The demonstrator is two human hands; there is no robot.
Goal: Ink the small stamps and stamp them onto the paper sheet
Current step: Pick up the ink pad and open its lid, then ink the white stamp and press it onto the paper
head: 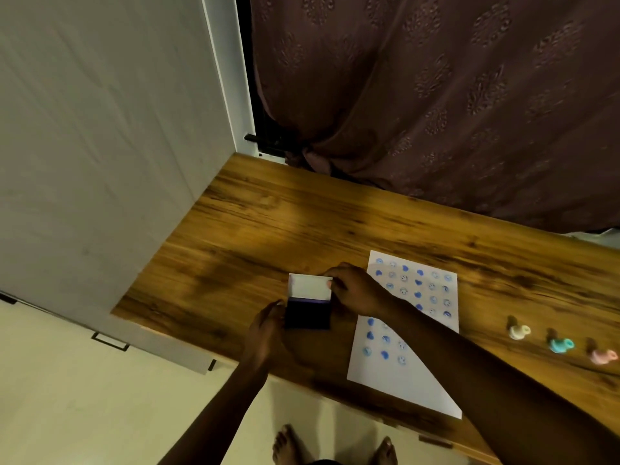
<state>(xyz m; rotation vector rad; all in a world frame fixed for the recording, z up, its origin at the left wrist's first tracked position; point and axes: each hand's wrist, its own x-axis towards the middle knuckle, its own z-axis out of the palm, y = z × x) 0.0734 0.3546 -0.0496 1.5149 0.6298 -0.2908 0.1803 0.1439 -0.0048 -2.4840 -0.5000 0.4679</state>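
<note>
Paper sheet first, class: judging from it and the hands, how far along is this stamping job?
Mostly done: the paper sheet carries rows of blue prints, bare only near its closest edge. In hand: the left hand and right hand hold the open ink pad. The white stamp, teal stamp and pink stamp sit unused.

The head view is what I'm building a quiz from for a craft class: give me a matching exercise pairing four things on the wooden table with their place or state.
Things:
1. dark blue ink pad case with white lid
2. white paper sheet with blue stamp marks
3. small cream-white stamp
4. small pink stamp

Places or states:
A. farthest right in the stamp row
B. lid raised, held by both hands
C. lying flat under the right forearm
D. nearest the sheet in the stamp row

Pairs: 1-B, 2-C, 3-D, 4-A
</note>
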